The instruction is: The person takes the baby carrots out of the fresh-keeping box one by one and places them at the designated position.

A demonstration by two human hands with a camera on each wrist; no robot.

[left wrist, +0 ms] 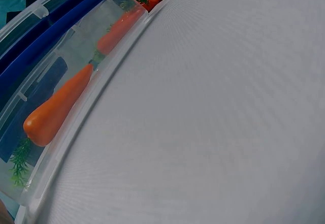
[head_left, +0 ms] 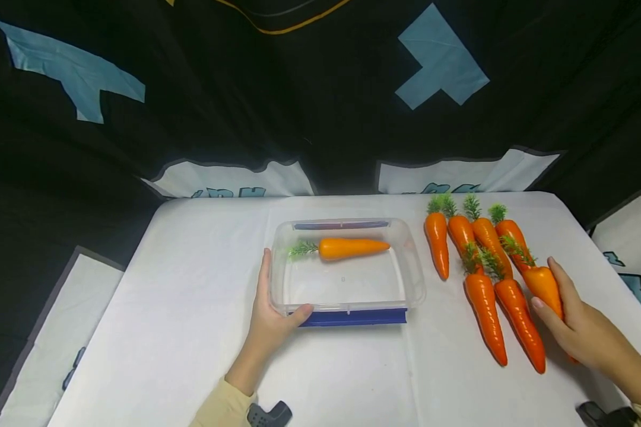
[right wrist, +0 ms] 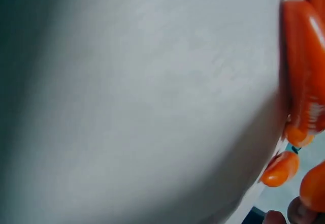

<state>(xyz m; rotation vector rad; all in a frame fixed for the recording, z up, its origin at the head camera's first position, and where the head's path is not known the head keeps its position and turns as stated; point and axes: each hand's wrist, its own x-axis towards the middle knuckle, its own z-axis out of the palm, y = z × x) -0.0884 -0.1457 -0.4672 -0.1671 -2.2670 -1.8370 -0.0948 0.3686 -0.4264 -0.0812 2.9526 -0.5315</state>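
A clear plastic container (head_left: 347,308) with blue clip flaps stands mid-table, one orange carrot (head_left: 352,248) with a green top lying in it. My left hand (head_left: 275,320) holds the container at its near left corner, thumb on the front rim and fingers along the left wall. In the left wrist view the carrot (left wrist: 58,107) shows inside the container. At the right, my right hand (head_left: 587,326) grips a lighter orange carrot (head_left: 545,287) between thumb and fingers, over the other carrots. In the right wrist view this carrot (right wrist: 314,188) appears at the lower right edge beside the fingertips (right wrist: 274,217).
Several more carrots lie to the right of the container, in a back row (head_left: 436,246) and a front row (head_left: 486,317). They sit on a white-covered table (head_left: 192,284). A dark cloth (head_left: 299,107) with pale blue shapes hangs behind.
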